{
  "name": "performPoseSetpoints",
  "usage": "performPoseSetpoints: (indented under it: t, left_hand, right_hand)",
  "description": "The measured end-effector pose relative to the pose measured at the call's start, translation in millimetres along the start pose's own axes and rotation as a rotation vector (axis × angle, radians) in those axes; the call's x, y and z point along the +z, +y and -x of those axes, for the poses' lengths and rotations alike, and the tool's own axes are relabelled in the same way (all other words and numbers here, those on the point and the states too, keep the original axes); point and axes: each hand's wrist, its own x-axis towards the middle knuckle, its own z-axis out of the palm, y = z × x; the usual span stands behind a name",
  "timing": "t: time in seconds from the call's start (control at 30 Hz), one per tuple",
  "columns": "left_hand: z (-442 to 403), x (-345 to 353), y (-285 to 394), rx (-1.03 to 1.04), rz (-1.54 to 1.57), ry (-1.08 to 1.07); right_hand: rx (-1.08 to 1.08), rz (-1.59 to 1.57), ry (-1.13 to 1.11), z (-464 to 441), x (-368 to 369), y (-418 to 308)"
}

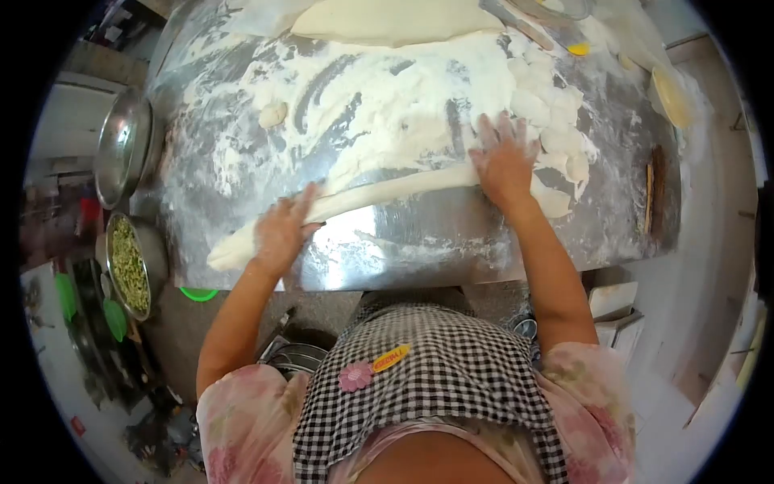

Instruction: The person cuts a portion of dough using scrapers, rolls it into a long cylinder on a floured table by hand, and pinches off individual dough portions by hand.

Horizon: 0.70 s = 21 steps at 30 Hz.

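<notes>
Dough rope [387,191] lies on the floured bench [459,242] nr. its front edge, L hand [280,234] over its L part & R hand [506,164] at its R end, fingers [505,127] spread, not gripping; prob. soft, stretchy, best held under flat palms.

one near, head-worn view, forward and down over the apron [443,363] onto both hands [280,231] [506,165]

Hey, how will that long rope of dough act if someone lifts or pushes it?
The dough rope would probably sag if lifted, being long, slim and gently curved. Pushed, it may roll, given its rounded sides. The floury table might let it slide.
</notes>
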Motion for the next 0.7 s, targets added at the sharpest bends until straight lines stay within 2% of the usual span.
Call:
performPoseSetpoints:
  t: [0.03, 0.13, 0.2, 0.27, 0.33, 0.4, 0.47, 0.57, 0.6, 0.63, 0.67, 0.7]
  left_hand:
    - [6.4, 2.0, -8.2, -0.034, -0.004, 0.024]
    - [27.4, 5.3, 9.6, -0.093, 0.100, 0.236]
    - [34.7, -33.1, 38.4, 0.025, 0.204, 0.035]
    - [27.6, -24.8, 43.3, 0.071, 0.218, 0.117]
    - [9.8, 4.1, 28.0, 0.098, 0.257, 0.235]
    - [-9.0, 14.0, 15.8, 0.050, 0.125, 0.259]
    - [-24.2, -14.5, 5.1, -0.106, 0.289, 0.003]
    - [-15.7, -30.5, -4.4, -0.248, 0.418, -0.001]
    - [-11.2, -31.6, -3.0, -0.269, 0.387, -0.017]
    - [-5.0, -30.7, 0.8, -0.285, 0.357, -0.030]
    - [0.2, -28.2, 7.4, -0.297, 0.334, -0.038]
    - [3.6, -21.9, 17.5, -0.227, 0.254, 0.068]
  right_hand:
    - [0.059, 0.025, 0.018, -4.0, -5.0, 6.2]
    - [0.026, 0.023, -0.109, 80.1, -5.4, 16.0]
    - [0.031, -0.009, -0.162, 129.8, -21.6, 13.3]
    - [0.045, 0.039, -0.248, 160.3, -34.5, 13.0]
    - [0.046, 0.053, -0.227, 145.3, -36.4, 22.8]
    - [0.093, 0.067, -0.166, 106.9, -19.9, 40.0]
    - [0.172, 0.048, -0.033, 48.3, -2.5, 63.2]
    - [0.224, 0.057, 0.089, -1.1, -6.5, 87.7]
    - [0.250, 0.075, 0.111, -2.8, -6.0, 94.0]
    - [0.281, 0.085, 0.035, 4.3, -6.2, 98.4]
    - [0.213, 0.051, 0.033, 23.1, -5.5, 102.5]
    - [0.144, 0.023, 0.032, 47.7, -7.8, 104.9]
